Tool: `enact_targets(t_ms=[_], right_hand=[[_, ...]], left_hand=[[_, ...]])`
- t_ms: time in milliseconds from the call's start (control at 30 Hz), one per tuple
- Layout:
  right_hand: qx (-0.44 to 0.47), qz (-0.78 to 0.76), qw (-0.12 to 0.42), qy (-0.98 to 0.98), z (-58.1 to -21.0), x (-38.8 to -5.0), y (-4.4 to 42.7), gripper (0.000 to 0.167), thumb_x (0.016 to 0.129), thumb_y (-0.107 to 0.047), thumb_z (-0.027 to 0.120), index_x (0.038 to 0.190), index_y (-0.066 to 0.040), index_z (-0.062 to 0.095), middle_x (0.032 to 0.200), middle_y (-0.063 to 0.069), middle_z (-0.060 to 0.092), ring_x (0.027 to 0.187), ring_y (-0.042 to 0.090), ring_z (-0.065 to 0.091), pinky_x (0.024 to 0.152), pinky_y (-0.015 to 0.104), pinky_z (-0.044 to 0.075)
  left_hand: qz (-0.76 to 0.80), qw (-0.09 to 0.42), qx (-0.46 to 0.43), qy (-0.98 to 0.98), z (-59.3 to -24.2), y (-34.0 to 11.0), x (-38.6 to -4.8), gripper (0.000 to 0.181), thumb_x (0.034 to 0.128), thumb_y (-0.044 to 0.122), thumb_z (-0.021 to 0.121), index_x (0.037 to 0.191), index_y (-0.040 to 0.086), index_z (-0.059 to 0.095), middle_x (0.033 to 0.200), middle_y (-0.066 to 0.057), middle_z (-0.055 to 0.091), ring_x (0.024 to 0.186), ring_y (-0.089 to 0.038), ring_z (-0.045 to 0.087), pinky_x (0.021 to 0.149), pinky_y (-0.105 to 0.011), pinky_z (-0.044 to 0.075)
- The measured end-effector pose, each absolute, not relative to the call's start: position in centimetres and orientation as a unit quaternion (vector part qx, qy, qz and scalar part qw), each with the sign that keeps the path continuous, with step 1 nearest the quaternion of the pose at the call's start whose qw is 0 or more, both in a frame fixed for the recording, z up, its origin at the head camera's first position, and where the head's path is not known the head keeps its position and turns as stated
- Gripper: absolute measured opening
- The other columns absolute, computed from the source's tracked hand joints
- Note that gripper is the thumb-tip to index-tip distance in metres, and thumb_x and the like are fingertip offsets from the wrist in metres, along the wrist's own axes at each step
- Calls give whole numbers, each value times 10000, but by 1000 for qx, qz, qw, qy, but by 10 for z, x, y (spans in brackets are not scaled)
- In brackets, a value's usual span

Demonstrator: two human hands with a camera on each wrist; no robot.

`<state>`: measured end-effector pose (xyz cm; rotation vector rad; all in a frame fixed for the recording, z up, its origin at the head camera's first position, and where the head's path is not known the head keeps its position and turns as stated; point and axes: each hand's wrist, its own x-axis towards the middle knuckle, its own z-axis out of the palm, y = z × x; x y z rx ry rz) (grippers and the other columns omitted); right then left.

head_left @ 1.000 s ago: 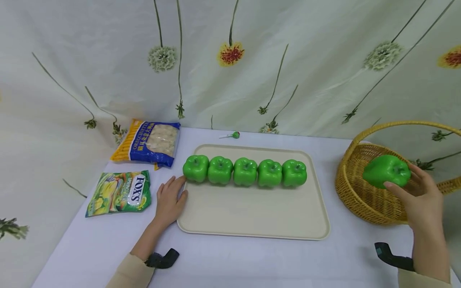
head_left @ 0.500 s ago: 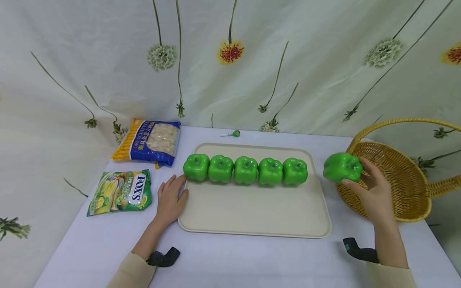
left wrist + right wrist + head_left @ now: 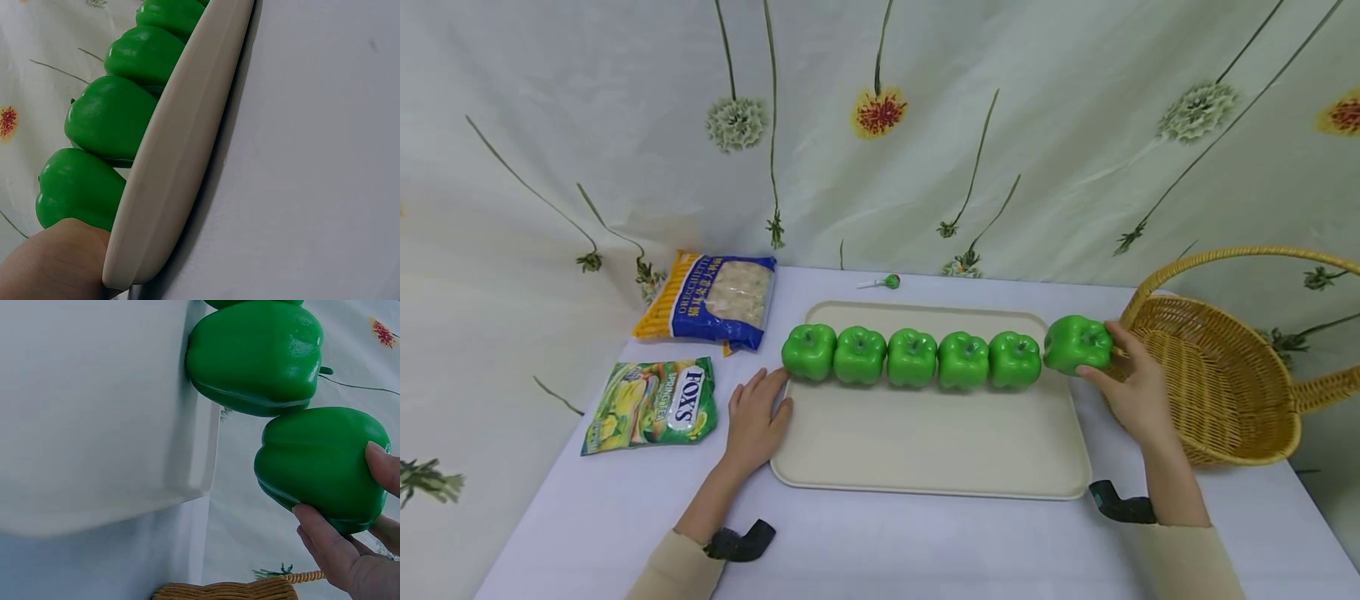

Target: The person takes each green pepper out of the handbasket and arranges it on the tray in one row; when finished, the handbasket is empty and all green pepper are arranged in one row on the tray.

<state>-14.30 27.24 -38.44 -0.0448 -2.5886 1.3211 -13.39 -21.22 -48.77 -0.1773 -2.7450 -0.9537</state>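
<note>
Several green bell peppers (image 3: 912,358) stand side by side in a row along the far half of a beige tray (image 3: 925,442). My right hand (image 3: 1138,392) grips another green bell pepper (image 3: 1075,344) between thumb and fingers, over the tray's right edge and just right of the row. In the right wrist view this held pepper (image 3: 322,465) is close against the row's end pepper (image 3: 256,356); whether they touch I cannot tell. My left hand (image 3: 756,421) rests at the tray's left edge, fingertips by the leftmost pepper, its fingers relaxed.
A wicker basket (image 3: 1285,425) with a tall handle stands right of the tray. To the left lie a blue and yellow pasta bag (image 3: 722,292) and a green candy bag (image 3: 651,404). A lollipop (image 3: 890,282) lies behind the tray, before a flowered cloth backdrop (image 3: 820,192).
My right hand has carried the pepper leftward from over the basket to the right end of the row. The left hand has stayed in place.
</note>
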Motion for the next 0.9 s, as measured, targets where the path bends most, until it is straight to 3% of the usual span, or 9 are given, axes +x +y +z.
enact_targets(t_ms=[100,167,233,433,700,900], right_hand=[[-18,448,105,-888,-387,-146,272,773,866,-24,709,1517,-9,293,1565,228,297,1304,514,441,1030,361,480],[-17,446,98,-889,-389,-148,271,774,858,12,702,1512,10,289,1544,266,312,1305,526,431,1036,530,437],[-14,447,93,-890,-391,-149,270,769,847,54,689,1502,40,287,1509,316,335,1306,541,419,1032,604,401],[-4,454,71,-888,-396,-154,269,773,836,79,680,1492,77,271,1480,373,322,1318,576,370,1040,633,379],[-4,435,39,-900,-402,-158,271,750,855,46,665,1497,59,278,1475,388,316,1261,610,411,953,609,464],[-7,439,12,-898,-403,-160,272,755,869,28,651,1511,41,256,1504,372,279,1291,605,381,964,625,454]], left_hand=[[-325,112,-60,-937,-487,-212,-134,460,939,64,519,1390,-22,487,1438,-223,494,1415,-454,290,1142,-664,60],[-325,109,-60,-937,-486,-212,-133,462,942,66,515,1394,-23,483,1442,-225,490,1417,-455,285,1142,-664,60],[-324,108,-59,-938,-485,-211,-133,464,944,68,513,1397,-22,479,1445,-225,486,1419,-454,281,1142,-665,63],[-325,111,-61,-937,-486,-211,-133,463,945,65,510,1399,-19,479,1446,-222,487,1421,-453,280,1140,-667,62],[-327,114,-60,-936,-486,-211,-134,463,943,66,514,1398,-13,483,1442,-217,493,1418,-452,285,1140,-669,60],[-326,121,-61,-936,-487,-211,-133,458,942,70,510,1390,-17,490,1433,-219,502,1409,-456,296,1133,-676,70]])
